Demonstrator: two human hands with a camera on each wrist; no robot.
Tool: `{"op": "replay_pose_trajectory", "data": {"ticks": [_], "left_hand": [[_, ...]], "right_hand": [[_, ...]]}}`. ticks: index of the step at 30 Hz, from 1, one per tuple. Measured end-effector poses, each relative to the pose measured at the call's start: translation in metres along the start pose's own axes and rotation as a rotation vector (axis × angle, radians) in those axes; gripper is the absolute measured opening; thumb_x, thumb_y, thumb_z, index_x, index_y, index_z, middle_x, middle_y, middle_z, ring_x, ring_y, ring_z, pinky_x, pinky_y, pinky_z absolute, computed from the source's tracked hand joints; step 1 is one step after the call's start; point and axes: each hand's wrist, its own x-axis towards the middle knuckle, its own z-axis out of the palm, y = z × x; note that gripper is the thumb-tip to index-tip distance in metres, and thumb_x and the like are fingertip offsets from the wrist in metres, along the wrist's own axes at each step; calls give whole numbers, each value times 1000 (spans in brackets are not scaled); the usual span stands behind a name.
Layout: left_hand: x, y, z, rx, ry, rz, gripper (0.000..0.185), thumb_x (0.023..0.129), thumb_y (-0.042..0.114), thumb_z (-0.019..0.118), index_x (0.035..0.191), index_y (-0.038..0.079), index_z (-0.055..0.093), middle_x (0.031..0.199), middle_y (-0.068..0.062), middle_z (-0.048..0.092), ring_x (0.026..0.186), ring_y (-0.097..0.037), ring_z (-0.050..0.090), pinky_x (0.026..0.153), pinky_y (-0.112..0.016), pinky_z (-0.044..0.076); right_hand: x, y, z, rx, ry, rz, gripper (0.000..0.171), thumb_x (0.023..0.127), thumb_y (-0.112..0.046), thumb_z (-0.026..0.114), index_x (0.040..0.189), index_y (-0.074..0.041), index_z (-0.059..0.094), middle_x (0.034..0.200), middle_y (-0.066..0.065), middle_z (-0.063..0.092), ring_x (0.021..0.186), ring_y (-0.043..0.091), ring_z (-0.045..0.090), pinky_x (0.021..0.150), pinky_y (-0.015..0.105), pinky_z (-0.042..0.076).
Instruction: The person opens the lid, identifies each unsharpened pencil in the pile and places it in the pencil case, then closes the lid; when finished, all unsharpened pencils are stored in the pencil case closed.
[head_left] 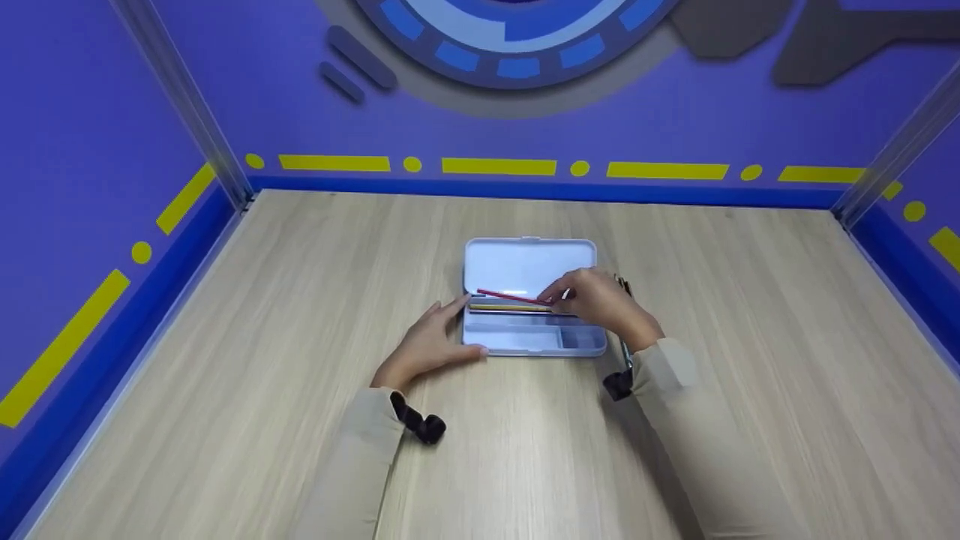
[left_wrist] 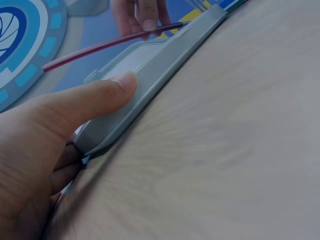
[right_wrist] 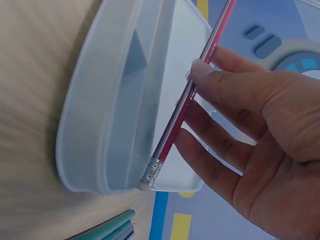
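A white pencil case (head_left: 512,339) lies open on the table, its lid (head_left: 517,262) tipped back toward the far wall. My left hand (head_left: 429,346) grips the case's left end, thumb against the front wall and fingers round the side in the left wrist view. In my right hand (right_wrist: 265,115), a red pencil (right_wrist: 172,125) with dark stripes is pinched between thumb and fingers. Its metal eraser end points down at the case's right end. A yellow pencil (head_left: 510,307) and a dark one lie along the rear compartment, partly covered by my right hand.
Several green and blue pencils (right_wrist: 112,227) lie on the table just right of the case, largely beneath my right wrist. The front of the case is divided into a long section and a small one at the right. Blue printed panels (head_left: 517,135) wall the table's back and sides.
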Motion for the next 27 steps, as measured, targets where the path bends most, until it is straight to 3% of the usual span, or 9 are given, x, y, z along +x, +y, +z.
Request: {"op": "replay_pose_trajectory", "data": {"ticks": [14,27], "left_hand": [[1,1,0,-16,5,0,101,67,55,81,151,25,33,155,-5,34,147,-40,14,118,-55,17],[0,3,-1,-9,-1,-7,102,67,56,81,151,26,32,156,-4,34,147,-39,14,118,-56,17]], "right_hand": [[4,-4,6,-59,-3,-34,26,83,2,69,102,-13,77,104,4,74,101,20,68,92,40,54],[4,-4,8,-42,1,-41,26,84,5,66,105,-7,75,104,9,74,95,21,68,85,39,56]]}}
